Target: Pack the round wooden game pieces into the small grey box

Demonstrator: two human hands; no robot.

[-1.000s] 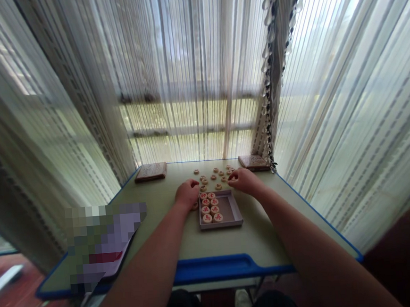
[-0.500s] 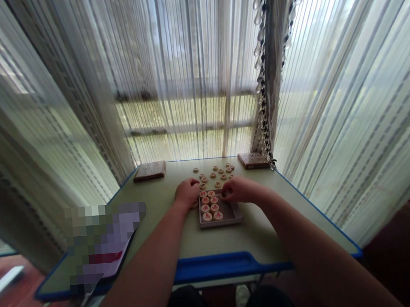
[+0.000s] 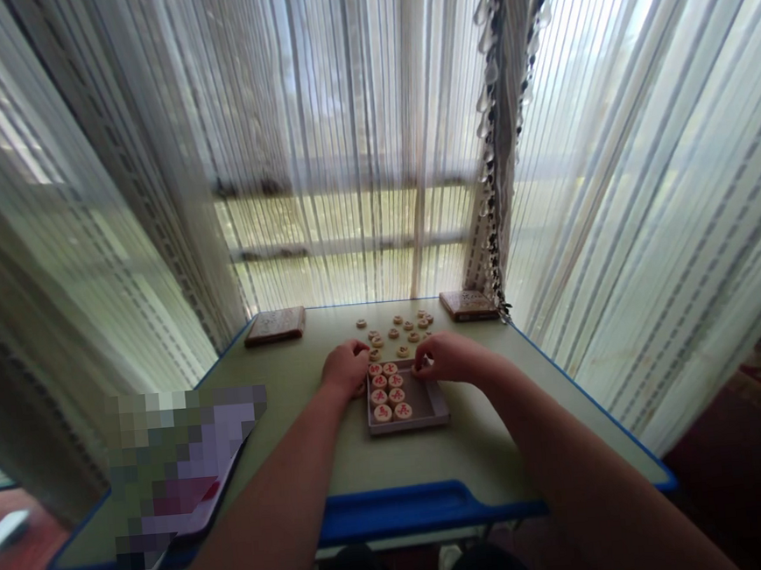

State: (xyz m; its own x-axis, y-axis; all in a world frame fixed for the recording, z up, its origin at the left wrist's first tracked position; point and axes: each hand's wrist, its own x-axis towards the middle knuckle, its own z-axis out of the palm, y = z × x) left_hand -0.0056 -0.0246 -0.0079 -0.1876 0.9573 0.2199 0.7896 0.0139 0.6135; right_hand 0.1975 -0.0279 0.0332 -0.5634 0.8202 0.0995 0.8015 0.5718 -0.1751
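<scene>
A shallow open box (image 3: 410,424) lies on the table, with two columns of round wooden xiangqi pieces (image 3: 396,396) marked in red along its left side. My left hand (image 3: 346,368) rests at the box's far left corner, fingers curled inward; whatever they grip is hidden. A piece (image 3: 359,391) partly shows beneath that hand. Over the box's far right part, my right hand (image 3: 444,356) is closed in a pinch on a xiangqi piece, mostly covered by the fingers. Beyond the box, several loose xiangqi pieces (image 3: 394,332) lie scattered.
Two flat brown boxes stand at the far corners, one left (image 3: 275,325) and one right (image 3: 469,304). A purple flat object (image 3: 225,446), partly pixelated, lies at the table's left. The table (image 3: 486,452) has a blue rim; sheer curtains (image 3: 356,146) hang behind it.
The whole view has shifted slightly, with the table lower in the picture. My right hand has moved slightly toward the box's far edge. My left hand stays beside the box.
</scene>
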